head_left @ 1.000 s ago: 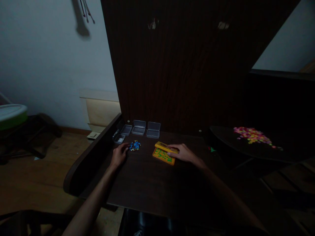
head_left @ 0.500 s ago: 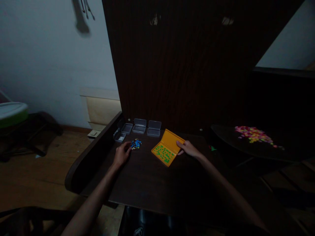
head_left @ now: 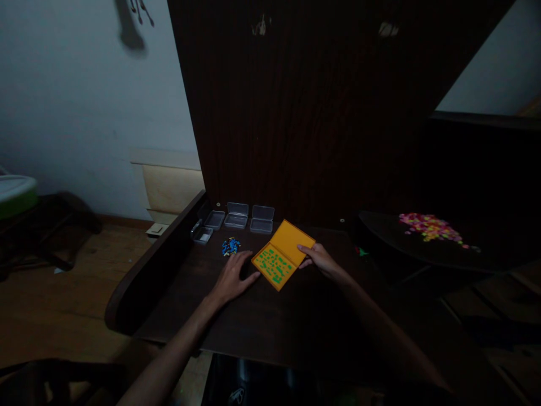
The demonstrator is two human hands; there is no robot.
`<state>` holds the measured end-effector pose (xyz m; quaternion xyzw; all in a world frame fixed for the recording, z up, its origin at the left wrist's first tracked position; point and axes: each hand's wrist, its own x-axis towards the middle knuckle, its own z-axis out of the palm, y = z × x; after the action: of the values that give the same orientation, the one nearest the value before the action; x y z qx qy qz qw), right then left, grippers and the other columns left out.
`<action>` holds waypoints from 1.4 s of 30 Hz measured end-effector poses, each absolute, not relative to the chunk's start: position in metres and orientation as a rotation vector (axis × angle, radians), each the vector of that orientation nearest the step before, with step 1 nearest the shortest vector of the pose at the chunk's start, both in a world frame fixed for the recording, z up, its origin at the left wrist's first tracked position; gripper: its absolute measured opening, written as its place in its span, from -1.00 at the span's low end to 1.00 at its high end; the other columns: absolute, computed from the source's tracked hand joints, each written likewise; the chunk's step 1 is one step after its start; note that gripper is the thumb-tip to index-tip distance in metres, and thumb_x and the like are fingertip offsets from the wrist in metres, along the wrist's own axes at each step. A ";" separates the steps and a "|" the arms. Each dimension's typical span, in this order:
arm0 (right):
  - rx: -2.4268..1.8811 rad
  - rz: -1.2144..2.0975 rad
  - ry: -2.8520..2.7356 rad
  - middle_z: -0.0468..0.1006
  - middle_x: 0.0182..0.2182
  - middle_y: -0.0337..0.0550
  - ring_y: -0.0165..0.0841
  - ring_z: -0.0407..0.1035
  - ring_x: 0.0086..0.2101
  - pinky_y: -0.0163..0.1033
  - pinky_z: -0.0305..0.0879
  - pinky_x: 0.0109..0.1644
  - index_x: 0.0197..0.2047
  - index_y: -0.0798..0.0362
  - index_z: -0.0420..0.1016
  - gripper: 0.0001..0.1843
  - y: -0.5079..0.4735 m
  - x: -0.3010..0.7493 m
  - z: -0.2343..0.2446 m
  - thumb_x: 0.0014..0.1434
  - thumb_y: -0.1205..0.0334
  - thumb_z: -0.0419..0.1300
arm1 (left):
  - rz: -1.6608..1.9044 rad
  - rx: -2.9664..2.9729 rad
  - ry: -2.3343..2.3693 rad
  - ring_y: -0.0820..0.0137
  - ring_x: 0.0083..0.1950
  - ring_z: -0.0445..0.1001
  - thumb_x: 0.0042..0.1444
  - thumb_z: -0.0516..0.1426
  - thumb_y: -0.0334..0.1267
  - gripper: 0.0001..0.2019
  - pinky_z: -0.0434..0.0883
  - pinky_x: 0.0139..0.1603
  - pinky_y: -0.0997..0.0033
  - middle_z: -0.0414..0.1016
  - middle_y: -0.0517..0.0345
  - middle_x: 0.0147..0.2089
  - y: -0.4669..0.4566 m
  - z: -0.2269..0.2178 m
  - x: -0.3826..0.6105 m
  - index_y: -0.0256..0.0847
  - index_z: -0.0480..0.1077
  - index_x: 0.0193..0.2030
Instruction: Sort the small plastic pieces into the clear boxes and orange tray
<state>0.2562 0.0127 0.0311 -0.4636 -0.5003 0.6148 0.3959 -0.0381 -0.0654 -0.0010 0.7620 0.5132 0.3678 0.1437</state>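
My right hand [head_left: 320, 260] pinches the right edge of an open yellow case [head_left: 291, 239], thumb on the inside of its lid. Many small green pieces [head_left: 274, 265] lie in the lower half of the case. Fingers apart and holding nothing, my left hand [head_left: 234, 277] rests close to the left corner of the case; whether its fingertips touch the case I cannot tell. Just beyond that hand sits a small pile of blue, yellow and dark pieces [head_left: 230, 246] on the dark wooden table [head_left: 236, 330].
Several clear plastic boxes [head_left: 261, 224] with raised lids stand along the table's back left. A dark raised side panel [head_left: 156, 265] bounds the left. At right, a dark surface [head_left: 380, 237] bears a heap of pink and yellow pieces [head_left: 431, 228]. A small green and red item [head_left: 362, 251] lies nearby.
My left hand has left the blue pile and moved right, its fingers spreading beside the yellow case. The case, still in my right hand, has shifted slightly left.
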 end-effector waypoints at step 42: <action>-1.036 1.685 -0.988 0.63 -0.31 0.00 -0.22 0.56 -0.54 -0.30 0.47 -0.60 -0.06 0.10 0.26 -0.66 -0.029 0.165 0.030 0.17 0.17 0.25 | 1.055 2.353 1.391 -0.11 0.49 -0.30 -0.11 0.31 0.13 0.26 0.00 0.38 -0.21 -0.28 -0.31 0.48 -0.047 0.010 -0.055 -0.16 -0.53 0.44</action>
<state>0.1647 -0.0293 0.0298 -0.4188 -0.3992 0.6810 0.4488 -0.0551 -0.0465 0.0105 0.7985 0.4722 0.3581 0.1058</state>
